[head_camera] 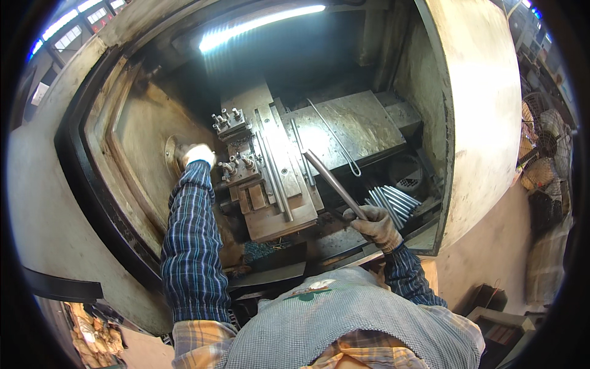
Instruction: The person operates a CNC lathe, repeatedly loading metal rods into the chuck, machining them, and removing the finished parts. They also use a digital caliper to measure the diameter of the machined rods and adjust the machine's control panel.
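Inside a lathe enclosure, my gloved left hand (199,155) is at the round spindle fitting (174,154) on the left wall; its fingers are blurred by glare, and what they touch is hidden. In my gloved right hand (377,227) is the lower end of a metal rod (333,180), which slants up and left over the machine bed. Two tool blocks with bolts, an upper one (232,123) and a lower one (238,169), stand just right of my left hand. Long metal bars (276,177) lie on the slide plate beside them.
A pile of short metal rods (394,203) lies right of my right hand. A long hooked metal rod (335,138) rests on the flat plate (368,120). Metal shavings (265,251) gather below the slide. The enclosure's edge (445,138) rises on the right, with a caged fan (546,138) beyond.
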The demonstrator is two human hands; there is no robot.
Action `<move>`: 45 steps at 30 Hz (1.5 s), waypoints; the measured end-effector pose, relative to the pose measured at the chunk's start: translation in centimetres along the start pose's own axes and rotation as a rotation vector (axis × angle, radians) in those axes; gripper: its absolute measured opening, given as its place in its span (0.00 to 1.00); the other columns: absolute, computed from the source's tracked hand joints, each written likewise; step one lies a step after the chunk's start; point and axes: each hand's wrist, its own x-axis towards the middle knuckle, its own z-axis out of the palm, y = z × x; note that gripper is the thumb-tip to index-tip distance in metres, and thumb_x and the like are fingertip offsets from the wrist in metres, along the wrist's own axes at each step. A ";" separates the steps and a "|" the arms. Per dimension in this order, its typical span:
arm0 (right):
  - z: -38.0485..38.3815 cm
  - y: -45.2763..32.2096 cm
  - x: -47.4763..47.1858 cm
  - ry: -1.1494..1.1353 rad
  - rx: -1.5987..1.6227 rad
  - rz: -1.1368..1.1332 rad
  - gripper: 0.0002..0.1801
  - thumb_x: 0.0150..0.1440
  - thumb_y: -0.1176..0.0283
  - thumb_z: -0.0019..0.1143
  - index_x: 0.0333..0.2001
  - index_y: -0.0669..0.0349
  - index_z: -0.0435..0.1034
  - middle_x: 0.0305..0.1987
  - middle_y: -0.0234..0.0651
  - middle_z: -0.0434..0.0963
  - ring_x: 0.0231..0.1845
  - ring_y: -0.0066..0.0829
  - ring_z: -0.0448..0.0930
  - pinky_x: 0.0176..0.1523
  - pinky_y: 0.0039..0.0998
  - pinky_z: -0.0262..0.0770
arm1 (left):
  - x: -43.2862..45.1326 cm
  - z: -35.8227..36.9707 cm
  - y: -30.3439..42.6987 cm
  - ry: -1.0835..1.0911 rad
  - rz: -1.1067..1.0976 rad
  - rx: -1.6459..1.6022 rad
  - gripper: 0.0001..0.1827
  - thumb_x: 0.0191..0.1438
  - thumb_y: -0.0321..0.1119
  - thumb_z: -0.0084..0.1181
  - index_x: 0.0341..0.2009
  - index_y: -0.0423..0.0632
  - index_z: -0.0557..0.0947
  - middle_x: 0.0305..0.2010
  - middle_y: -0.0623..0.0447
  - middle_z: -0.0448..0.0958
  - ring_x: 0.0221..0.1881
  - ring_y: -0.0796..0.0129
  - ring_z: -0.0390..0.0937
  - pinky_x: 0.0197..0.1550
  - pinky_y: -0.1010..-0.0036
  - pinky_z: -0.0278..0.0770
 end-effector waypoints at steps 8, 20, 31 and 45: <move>-2.0 6.6 3.0 0.344 -0.642 0.325 0.27 0.59 0.51 0.63 0.59 0.48 0.76 0.54 0.43 0.83 0.55 0.45 0.83 0.59 0.39 0.76 | 0.6 -3.5 1.8 -0.056 0.464 0.000 0.18 0.62 0.43 0.54 0.54 0.56 0.85 0.51 0.48 0.85 0.54 0.54 0.82 0.58 0.56 0.77; 1.5 -2.1 6.3 0.438 -0.323 -0.042 0.17 0.59 0.73 0.65 0.52 0.64 0.78 0.35 0.29 0.81 0.33 0.18 0.78 0.37 0.20 0.75 | -10.4 -11.3 15.9 0.563 0.906 -0.373 0.17 0.66 0.40 0.54 0.58 0.60 0.79 0.54 0.48 0.81 0.56 0.52 0.79 0.58 0.56 0.77; 5.0 -3.3 21.4 0.423 -0.734 -0.053 0.19 0.59 0.52 0.68 0.46 0.53 0.82 0.43 0.40 0.87 0.43 0.33 0.86 0.49 0.34 0.79 | -31.7 -10.4 -0.2 0.974 0.985 -1.684 0.21 0.67 0.33 0.54 0.61 0.37 0.77 0.38 0.48 0.80 0.26 0.73 0.74 0.23 0.79 0.70; 14.3 -5.3 29.6 -0.327 -1.371 -0.500 0.22 0.66 0.48 0.54 0.54 0.49 0.77 0.47 0.38 0.85 0.45 0.41 0.85 0.50 0.41 0.81 | -48.5 2.6 -20.7 1.262 -0.599 -1.623 0.22 0.70 0.40 0.50 0.64 0.44 0.76 0.31 0.57 0.76 0.12 0.83 0.54 0.12 0.83 0.46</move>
